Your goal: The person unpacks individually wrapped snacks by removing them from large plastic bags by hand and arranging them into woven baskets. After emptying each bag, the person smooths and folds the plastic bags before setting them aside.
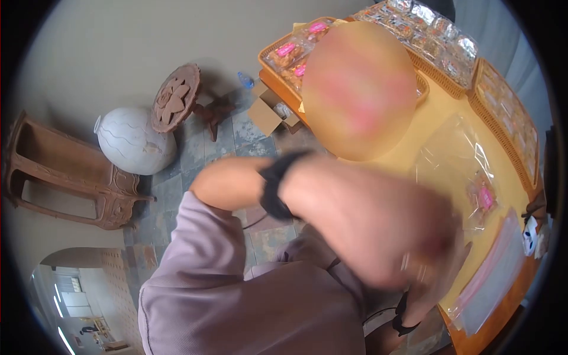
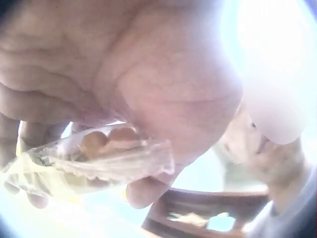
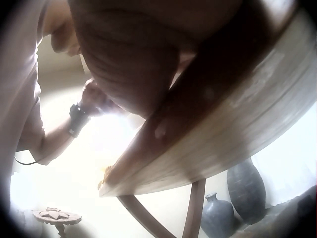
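My left hand (image 1: 378,219), blurred in the head view, is raised over the near table edge. In the left wrist view its fingers and thumb (image 2: 141,191) grip a small clear packet (image 2: 109,161) with round brown pieces inside. Partly behind it, my right hand (image 1: 435,293) lies at the table edge with fingers extended; in the right wrist view its dark palm (image 3: 129,64) is beside the tabletop's edge, fingertips hidden. A large clear bag (image 1: 441,157) lies flat on the yellow tabletop, with a pink-labelled packet (image 1: 485,198) at its lower part.
Flat clear bags (image 1: 488,275) with pink edges lie along the table's right side. Wicker baskets (image 1: 509,133) of packets line the far side. A blurred round patch covers part of the table. An open carton (image 1: 264,115) and a white jar (image 1: 136,141) stand on the floor.
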Motion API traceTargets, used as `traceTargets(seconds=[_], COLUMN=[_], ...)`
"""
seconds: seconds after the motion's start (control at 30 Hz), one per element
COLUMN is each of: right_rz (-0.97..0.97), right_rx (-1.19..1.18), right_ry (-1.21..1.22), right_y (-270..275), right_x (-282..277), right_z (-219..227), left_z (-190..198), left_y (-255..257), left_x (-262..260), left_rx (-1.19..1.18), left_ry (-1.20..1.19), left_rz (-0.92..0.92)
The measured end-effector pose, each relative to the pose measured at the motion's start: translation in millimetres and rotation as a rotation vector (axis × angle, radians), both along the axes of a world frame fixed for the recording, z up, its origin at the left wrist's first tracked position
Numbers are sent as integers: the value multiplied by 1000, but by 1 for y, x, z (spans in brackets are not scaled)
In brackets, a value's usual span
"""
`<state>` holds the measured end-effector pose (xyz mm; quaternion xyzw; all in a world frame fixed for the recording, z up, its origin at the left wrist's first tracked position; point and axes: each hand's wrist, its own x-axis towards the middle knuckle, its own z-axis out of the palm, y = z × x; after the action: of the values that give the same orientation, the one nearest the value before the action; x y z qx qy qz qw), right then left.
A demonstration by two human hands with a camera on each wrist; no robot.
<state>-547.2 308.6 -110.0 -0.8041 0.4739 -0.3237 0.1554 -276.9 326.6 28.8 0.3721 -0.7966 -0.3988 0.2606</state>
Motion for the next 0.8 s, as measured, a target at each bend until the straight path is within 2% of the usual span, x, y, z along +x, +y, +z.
traceTargets(seconds=[0.03,0.1,0.17,0.23,0.27,0.33,0.43,0.47,0.57,0.6,0.63,0.7,0.8], right_rz=[-7,31,24,14,19,13,16,16,22,17,11,10,14], right_rx=[2,49,16,-20,-32,-44,-2,-37,-82,-99,-94,-56,-54], right_ry=[-5,-49,-59,-68,-30,12,-52,24,108,110,111,90,100], right_y=[-3,-6,-6,-7,-7,-7,-6,-7,-8,-8,-8,-7,-7], right_x=[-4,-8,-6,-6,-7,-8,-9,-9,-10,-10,-10,-9,-8], right_z=[-4,-9,-10,-10,-10,-11,-12,-10,-11,-11,-11,-8,-6], left_z=[2,9,14,-2,-24,-71,-100,-102,-104,-97,-99,-104,-108], left_y=[-3,-23,-33,-38,-35,-31,-23,-23,-23,-19,-16,-13,-15], left_x=[17,62,98,128,142,168,167,166,176,180,179,180,180], left_rx=[-66,-141,-11,-28,-36,-224,-314,-431,-449,-191,-190,-166,-148], left_ry=[24,-382,-545,-765,-769,-975,-1022,-1031,-1061,-902,-903,-1023,-1013], left_rz=[201,525,828,1001,991,1126,1130,1098,1041,1021,1013,1131,1158])
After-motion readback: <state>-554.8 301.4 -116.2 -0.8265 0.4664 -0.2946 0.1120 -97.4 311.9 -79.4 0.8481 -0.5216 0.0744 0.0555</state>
